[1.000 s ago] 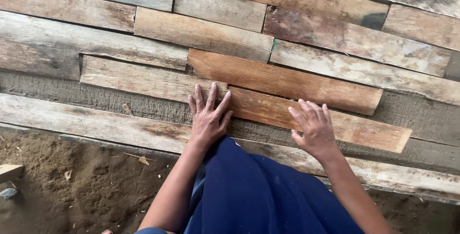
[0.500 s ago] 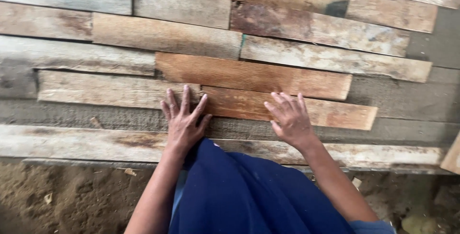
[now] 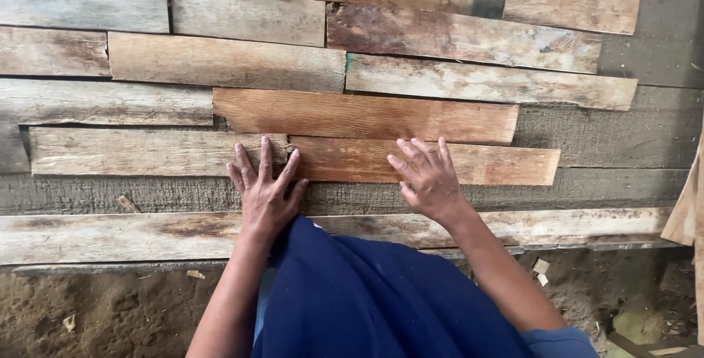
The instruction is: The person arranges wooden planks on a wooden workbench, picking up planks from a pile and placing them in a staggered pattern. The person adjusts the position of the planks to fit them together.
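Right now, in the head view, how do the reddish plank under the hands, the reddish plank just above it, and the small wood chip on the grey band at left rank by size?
1. Upper reddish plank, slightly longer and wider.
2. Lower reddish plank, close behind; both hands cover part of it, so this is unsure.
3. Wood chip, by far the smallest.

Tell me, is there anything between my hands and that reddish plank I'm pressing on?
Nothing visible. The left hand lies flat with its fingers across the joint at the left end of the reddish plank. The right hand rests directly on the plank's middle. Both hands are open and bare against the wood.
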